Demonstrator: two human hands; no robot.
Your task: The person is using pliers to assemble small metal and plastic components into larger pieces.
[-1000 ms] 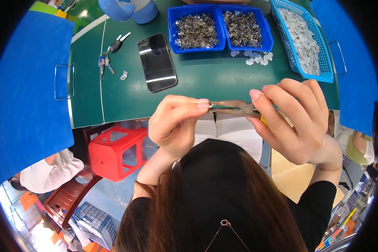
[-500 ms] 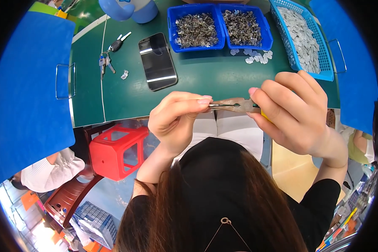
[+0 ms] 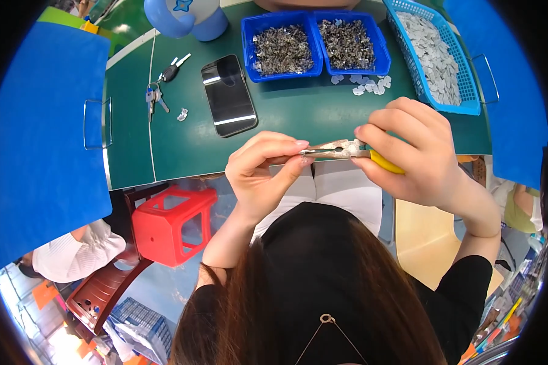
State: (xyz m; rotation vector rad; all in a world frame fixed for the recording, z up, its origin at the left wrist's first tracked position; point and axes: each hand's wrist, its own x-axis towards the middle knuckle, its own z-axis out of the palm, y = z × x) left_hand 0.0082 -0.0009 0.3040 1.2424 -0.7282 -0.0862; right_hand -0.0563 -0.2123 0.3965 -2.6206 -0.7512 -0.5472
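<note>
I log via cam: R hand [image 3: 411, 152], gripping pliers [image 3: 352, 148]; L hand [image 3: 262, 167], at their tips, can't tell grasp; phone [image 3: 229, 97], on tabletop [image 3: 176, 149].

- I have the pliers [image 3: 342, 148] between my left hand [image 3: 259, 173] and right hand [image 3: 414, 149], at the near edge of the table [image 3: 298, 112], tips to the left.
- At the far side I see a left bin [image 3: 283, 77] and a right bin [image 3: 360, 70] side by side, small parts [image 3: 283, 50] in both.
- Right of them I find a basket [image 3: 453, 108] holding flat pieces [image 3: 432, 58].
- Loose bits [image 3: 374, 87] lie just before the right bin.
- Left of the bins I see a phone [image 3: 229, 100]; farther left, keys [image 3: 170, 73].
- Off the near edge, I have a stool [image 3: 158, 234] left, a chair [image 3: 423, 237] right.
</note>
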